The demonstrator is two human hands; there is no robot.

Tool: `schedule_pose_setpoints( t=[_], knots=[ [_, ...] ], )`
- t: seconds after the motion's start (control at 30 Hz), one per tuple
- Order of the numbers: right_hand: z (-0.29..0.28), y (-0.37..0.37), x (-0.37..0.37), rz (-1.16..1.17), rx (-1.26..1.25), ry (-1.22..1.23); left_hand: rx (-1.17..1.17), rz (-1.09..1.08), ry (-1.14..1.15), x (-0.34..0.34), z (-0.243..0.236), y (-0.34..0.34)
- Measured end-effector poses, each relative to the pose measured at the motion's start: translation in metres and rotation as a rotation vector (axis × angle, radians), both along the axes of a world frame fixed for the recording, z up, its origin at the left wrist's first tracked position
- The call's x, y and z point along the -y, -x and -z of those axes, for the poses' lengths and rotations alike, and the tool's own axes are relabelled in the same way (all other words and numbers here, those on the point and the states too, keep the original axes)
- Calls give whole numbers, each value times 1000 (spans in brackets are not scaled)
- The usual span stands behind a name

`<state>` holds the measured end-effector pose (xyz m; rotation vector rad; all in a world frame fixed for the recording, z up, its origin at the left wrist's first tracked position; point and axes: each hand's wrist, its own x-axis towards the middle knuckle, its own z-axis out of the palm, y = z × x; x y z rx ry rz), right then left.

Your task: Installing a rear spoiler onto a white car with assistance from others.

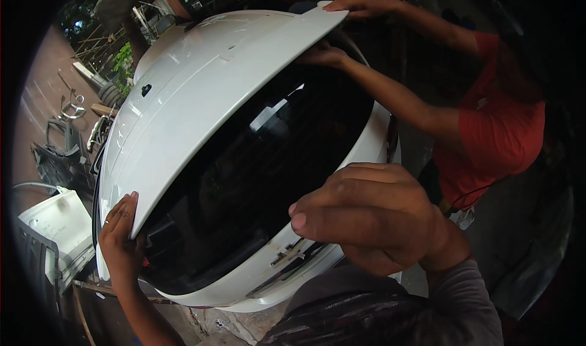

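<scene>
Tyres [112, 94], scrap metal [72, 109] on dirt ground; white panel [58, 221] lower left.

Grey sleeve [455, 291] — ring on left hand [119, 239]

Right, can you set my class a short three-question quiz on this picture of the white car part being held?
1. True or false: the person's left hand grips the near end of the white spoiler.
2. What colour is the co-worker's shirt? A blue, B red, C white.
3. Which dark, glossy part lies under the spoiler?
Key: 1 true; 2 B; 3 the rear window of the white hatch.
</scene>
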<state>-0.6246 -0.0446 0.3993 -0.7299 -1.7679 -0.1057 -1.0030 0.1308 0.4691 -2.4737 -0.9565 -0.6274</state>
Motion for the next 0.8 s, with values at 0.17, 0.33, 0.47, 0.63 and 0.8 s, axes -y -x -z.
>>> schedule_pose_setpoints(
  t=[0.17, 0.33, 0.47, 0.63, 0.8],
  knots=[
    [-28, 7, 81, 414, 16, 64, 2, 41, -34, -6, -6, -5],
    [-25, -21, 108, 437, 345, 10, -7, 7, -32, -10, 2, -8],
    [-15, -26, 110, 389, 236, 11, 27, 16, -4, -4, -1, -10],
    [-18, -30, 82, 304, 202, -41, -1, 1, 2, 6, -3, -11],
    [-25, -38, -5, 555, 404, -32, -10, -15, -14, 9, -5, -11]
  ],
)
